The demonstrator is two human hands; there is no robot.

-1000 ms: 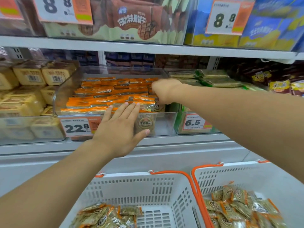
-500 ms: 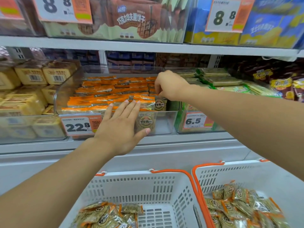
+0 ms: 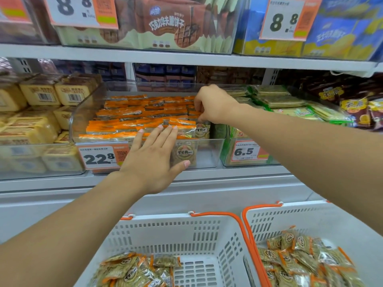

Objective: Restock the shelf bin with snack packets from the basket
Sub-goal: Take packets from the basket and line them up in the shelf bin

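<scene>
Your right hand (image 3: 211, 104) reaches over the far right part of the clear shelf bin (image 3: 83, 121), fingers curled down onto the orange-edged snack packets (image 3: 145, 114) standing in rows there. The grip appears to pinch a packet top, but the knuckles hide the fingertips, so you cannot tell for certain what is held.

Your left hand (image 3: 153, 160) lies flat and open, fingers straight, against the bin's front wall, fingertips touching the front row of packets at the rim. Its palm covers part of the orange price tag (image 3: 99, 159) reading 22.8.

More packets lie loose in the two white baskets: left basket (image 3: 186, 230) and right basket (image 3: 294, 220), both cut off by the lower edge of the view. The right basket's far side is hidden behind your right forearm. Packet lettering at the back of the bin is too blurred to read.
</scene>
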